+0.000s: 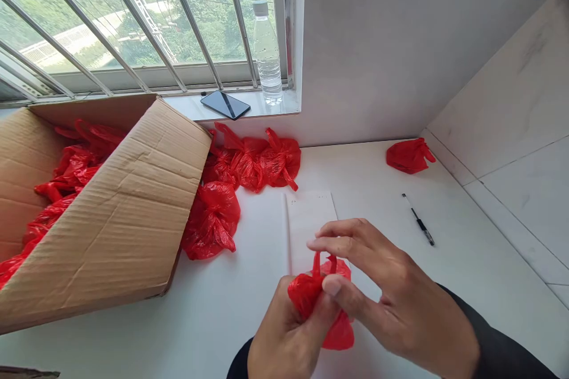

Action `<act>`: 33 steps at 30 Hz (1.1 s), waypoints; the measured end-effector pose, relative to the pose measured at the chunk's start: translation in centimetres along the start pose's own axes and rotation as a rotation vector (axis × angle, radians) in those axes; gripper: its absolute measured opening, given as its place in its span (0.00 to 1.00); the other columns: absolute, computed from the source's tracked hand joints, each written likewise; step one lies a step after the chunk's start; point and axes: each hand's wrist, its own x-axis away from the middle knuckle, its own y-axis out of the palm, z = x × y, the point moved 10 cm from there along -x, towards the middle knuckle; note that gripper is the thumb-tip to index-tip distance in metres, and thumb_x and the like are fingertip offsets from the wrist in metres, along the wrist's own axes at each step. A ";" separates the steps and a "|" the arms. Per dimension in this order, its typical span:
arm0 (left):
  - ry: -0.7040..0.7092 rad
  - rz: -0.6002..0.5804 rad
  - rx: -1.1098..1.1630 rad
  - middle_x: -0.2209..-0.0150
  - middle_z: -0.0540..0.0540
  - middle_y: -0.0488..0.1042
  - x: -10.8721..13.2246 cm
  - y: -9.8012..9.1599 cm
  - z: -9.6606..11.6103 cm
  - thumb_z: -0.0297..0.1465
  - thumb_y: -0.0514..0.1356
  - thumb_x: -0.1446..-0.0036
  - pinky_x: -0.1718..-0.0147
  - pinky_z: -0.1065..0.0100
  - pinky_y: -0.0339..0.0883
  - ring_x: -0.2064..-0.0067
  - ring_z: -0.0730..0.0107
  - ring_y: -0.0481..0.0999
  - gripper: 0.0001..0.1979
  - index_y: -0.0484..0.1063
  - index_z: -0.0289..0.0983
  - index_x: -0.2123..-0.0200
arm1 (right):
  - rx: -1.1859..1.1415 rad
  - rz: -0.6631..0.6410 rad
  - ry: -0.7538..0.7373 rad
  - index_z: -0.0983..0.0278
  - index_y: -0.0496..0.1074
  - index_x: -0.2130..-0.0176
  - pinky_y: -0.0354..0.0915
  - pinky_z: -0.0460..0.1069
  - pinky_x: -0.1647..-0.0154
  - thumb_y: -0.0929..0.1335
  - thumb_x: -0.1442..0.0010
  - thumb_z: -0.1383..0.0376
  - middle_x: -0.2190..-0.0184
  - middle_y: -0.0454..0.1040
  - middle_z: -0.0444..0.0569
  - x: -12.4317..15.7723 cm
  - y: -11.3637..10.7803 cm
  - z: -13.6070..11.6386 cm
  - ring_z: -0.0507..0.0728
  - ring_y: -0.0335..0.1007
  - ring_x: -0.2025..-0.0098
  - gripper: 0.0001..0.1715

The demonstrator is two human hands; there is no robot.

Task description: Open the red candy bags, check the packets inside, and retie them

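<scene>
A small knotted red plastic bag (311,296) is held low in the middle of the view. My left hand (287,337) grips it from below, fingers closed round its body. My right hand (382,296) comes in from the right, thumb pressed on the bag's side and forefingers pinching near the knot on top. Under the hands lies a white sheet of paper (309,219) on the white table (222,308).
An open cardboard box (124,207) with several red bags lies at left. More red bags (249,166) are heaped beside it, one red bag (409,155) at the far right. A black pen (419,227) lies right. A phone (224,104) and water bottle (267,53) are on the windowsill.
</scene>
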 end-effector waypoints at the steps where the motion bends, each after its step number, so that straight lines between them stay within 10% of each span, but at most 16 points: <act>1: -0.004 -0.042 0.007 0.74 0.49 0.69 -0.4 0.2 0.0 0.45 0.60 0.37 0.69 0.68 0.61 0.72 0.71 0.65 0.20 0.72 0.38 0.76 | -0.020 -0.014 0.020 0.57 0.72 0.48 0.73 0.48 0.54 0.64 0.31 0.61 0.53 0.74 0.48 -0.1 0.2 0.5 0.53 0.73 0.53 0.14; 13: -0.095 -0.128 0.446 0.67 0.45 0.78 -2.8 -0.4 -0.2 0.38 0.56 0.33 0.63 0.68 0.67 0.64 0.65 0.76 0.13 0.76 0.37 0.54 | -0.245 -0.035 0.144 0.57 0.72 0.56 0.67 0.44 0.56 0.67 0.34 0.66 0.62 0.74 0.40 0.6 1.4 3.0 0.48 0.71 0.59 0.06; 19: -0.029 -0.143 0.242 0.69 0.47 0.74 -3.2 -1.3 -0.3 0.38 0.67 0.42 0.64 0.69 0.63 0.66 0.69 0.72 0.11 0.75 0.36 0.67 | -0.256 -0.142 0.126 0.56 0.72 0.56 0.67 0.45 0.55 0.69 0.36 0.61 0.60 0.74 0.40 1.1 3.0 3.3 0.49 0.71 0.58 0.06; 24: 0.074 -0.229 0.065 0.68 0.49 0.71 -2.8 -0.8 0.9 0.35 0.69 0.45 0.66 0.70 0.62 0.67 0.71 0.68 0.08 0.75 0.37 0.67 | -0.217 -0.187 0.047 0.55 0.62 0.38 0.62 0.54 0.38 0.71 0.38 0.51 0.42 0.68 0.49 0.4 4.0 4.8 0.57 0.62 0.39 0.33; 33: 0.239 -0.062 -0.235 0.61 0.47 0.74 -2.6 -2.1 0.7 0.26 0.59 0.37 0.56 0.65 0.66 0.60 0.66 0.74 0.05 0.74 0.40 0.60 | -0.223 -0.344 0.214 0.59 0.70 0.44 0.68 0.51 0.53 0.71 0.42 0.64 0.59 0.76 0.46 0.4 6.6 7.9 0.54 0.71 0.58 0.26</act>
